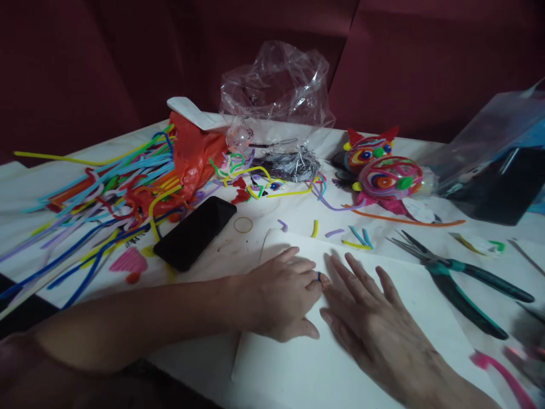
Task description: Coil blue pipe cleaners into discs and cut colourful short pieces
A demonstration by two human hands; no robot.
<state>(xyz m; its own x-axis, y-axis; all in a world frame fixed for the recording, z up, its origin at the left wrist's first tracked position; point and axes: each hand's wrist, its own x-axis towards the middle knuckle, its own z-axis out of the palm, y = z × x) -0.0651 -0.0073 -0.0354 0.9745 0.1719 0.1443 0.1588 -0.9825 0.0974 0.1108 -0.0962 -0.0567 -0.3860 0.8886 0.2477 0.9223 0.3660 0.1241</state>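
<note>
My left hand (281, 295) rests on a sheet of white paper (276, 366), its fingers stretched toward my right hand and slightly bent. Flat on the same sheet lies my right hand (374, 318), fingers spread. The fingertips of the two hands meet or nearly meet near the middle of the paper. A small dark blue band (319, 276) shows there around a finger; I cannot tell whose finger carries it. Neither hand visibly holds anything. Just beyond the paper lie short cut pieces of pipe cleaner (315, 228) in yellow, purple and blue.
Green-handled long-nose pliers (443, 270) lie at the right. A black phone (196, 233) and a red bag (198, 150) of colourful pipe cleaners are at the left. Behind stand a clear plastic bag (276, 85) and two decorated animal heads, one in front (387, 179).
</note>
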